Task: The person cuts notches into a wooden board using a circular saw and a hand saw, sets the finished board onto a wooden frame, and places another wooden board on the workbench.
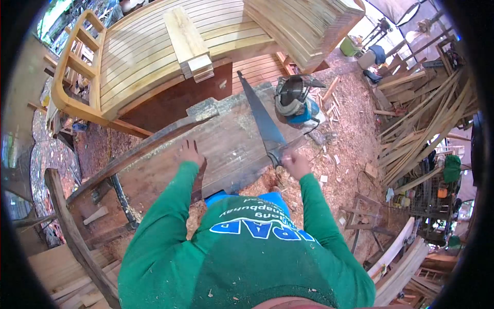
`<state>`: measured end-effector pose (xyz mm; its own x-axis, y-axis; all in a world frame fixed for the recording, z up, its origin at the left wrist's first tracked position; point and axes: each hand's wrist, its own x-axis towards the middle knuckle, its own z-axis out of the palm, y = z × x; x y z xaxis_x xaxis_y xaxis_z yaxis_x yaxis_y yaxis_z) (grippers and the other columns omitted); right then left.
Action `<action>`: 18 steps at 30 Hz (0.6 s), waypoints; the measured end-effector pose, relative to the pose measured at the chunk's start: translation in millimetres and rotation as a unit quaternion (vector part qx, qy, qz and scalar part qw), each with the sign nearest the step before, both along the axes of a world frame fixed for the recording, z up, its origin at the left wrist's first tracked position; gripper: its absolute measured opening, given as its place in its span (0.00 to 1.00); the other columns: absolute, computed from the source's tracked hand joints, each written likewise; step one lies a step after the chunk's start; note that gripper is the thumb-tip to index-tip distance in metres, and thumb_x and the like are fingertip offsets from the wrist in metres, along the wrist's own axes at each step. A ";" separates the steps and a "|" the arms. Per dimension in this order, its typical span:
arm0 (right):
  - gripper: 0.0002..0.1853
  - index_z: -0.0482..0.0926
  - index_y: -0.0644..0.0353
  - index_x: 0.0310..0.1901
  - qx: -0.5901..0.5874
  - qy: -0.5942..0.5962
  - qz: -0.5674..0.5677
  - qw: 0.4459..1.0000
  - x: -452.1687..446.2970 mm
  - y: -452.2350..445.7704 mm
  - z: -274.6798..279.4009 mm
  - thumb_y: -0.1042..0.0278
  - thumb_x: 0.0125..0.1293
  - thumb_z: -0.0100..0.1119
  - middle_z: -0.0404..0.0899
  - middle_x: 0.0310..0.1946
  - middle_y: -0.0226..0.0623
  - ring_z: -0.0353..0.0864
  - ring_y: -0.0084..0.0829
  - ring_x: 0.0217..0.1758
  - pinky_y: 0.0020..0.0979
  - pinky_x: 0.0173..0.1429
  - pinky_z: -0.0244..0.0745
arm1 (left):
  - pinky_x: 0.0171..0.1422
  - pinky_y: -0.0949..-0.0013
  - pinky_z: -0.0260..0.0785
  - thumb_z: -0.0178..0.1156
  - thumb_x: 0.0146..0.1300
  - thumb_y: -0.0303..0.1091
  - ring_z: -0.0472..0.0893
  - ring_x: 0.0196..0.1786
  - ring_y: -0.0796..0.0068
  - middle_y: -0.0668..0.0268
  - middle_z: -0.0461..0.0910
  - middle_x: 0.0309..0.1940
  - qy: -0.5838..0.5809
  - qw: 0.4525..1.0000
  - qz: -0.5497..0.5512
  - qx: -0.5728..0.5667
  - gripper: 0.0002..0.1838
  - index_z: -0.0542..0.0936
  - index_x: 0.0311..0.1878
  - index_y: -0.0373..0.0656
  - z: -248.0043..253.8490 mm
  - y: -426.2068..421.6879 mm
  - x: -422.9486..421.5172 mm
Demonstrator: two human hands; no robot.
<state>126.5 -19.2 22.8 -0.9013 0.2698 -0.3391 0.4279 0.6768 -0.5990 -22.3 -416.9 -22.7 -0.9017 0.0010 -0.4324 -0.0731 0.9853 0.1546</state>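
Observation:
My left hand (190, 154) rests with spread fingers on a worn brown wooden bench top (221, 138), holding nothing. At the bench's right end, my right hand (296, 164) is closed at the dark handle of a handsaw (260, 114). The saw's long blade points away from me across the board, its narrow tip close to the slatted furniture. Part of the handle is hard to make out beside my fist. Just right of the blade sits a blue power tool (309, 112) with a dark round opening.
A slatted wooden bed-like piece (139, 56) stands ahead, with a wood block (186, 41) on it and stacked curved boards (303, 26) at its right. Wood shavings (355, 134) cover the floor. Long strips (427, 129) are heaped at right; a curved timber (77, 237) stands at left.

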 end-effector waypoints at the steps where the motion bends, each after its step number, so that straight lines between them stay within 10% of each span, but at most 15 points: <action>1: 0.20 0.86 0.61 0.54 0.065 -0.067 0.019 0.995 25.8 5.6 -19.6 0.54 0.68 0.67 0.89 0.44 0.53 0.91 0.44 0.44 0.46 0.49 0.84 | 0.84 0.35 0.51 0.66 0.60 0.47 0.56 0.85 0.44 0.48 0.49 0.86 0.022 0.999 -0.024 0.000 0.49 0.57 0.84 0.47 -10.9 4.3 17.5; 5: 0.24 0.89 0.57 0.47 0.012 -0.195 0.048 0.980 215.0 64.7 -180.3 0.44 0.70 0.55 0.88 0.46 0.58 0.87 0.57 0.52 0.51 0.60 0.80 | 0.86 0.48 0.54 0.68 0.58 0.47 0.62 0.81 0.38 0.43 0.53 0.84 0.019 0.993 0.057 0.106 0.49 0.62 0.81 0.41 -108.3 13.6 65.9; 7: 0.27 0.88 0.60 0.47 0.091 -0.255 0.133 0.953 290.9 85.1 -183.6 0.40 0.73 0.56 0.89 0.44 0.56 0.90 0.50 0.48 0.49 0.56 0.83 | 0.86 0.47 0.55 0.69 0.58 0.46 0.64 0.80 0.38 0.42 0.58 0.82 0.017 0.994 0.082 0.066 0.46 0.66 0.79 0.41 -65.2 50.3 88.5; 12: 0.12 0.84 0.60 0.53 -0.334 -0.299 -0.481 0.754 405.1 162.8 -176.3 0.64 0.75 0.61 0.89 0.37 0.47 0.91 0.43 0.33 0.47 0.33 0.89 | 0.81 0.48 0.62 0.70 0.58 0.45 0.68 0.77 0.41 0.44 0.68 0.75 0.085 0.992 0.070 0.054 0.43 0.69 0.76 0.42 -55.9 117.5 83.8; 18: 0.11 0.81 0.60 0.52 -0.319 -0.183 -0.549 0.751 429.2 234.1 -170.4 0.65 0.74 0.61 0.88 0.37 0.48 0.91 0.43 0.34 0.46 0.33 0.89 | 0.52 0.62 0.77 0.69 0.64 0.39 0.84 0.44 0.63 0.62 0.85 0.44 0.246 0.891 0.083 0.371 0.24 0.79 0.61 0.40 -44.3 222.6 -0.5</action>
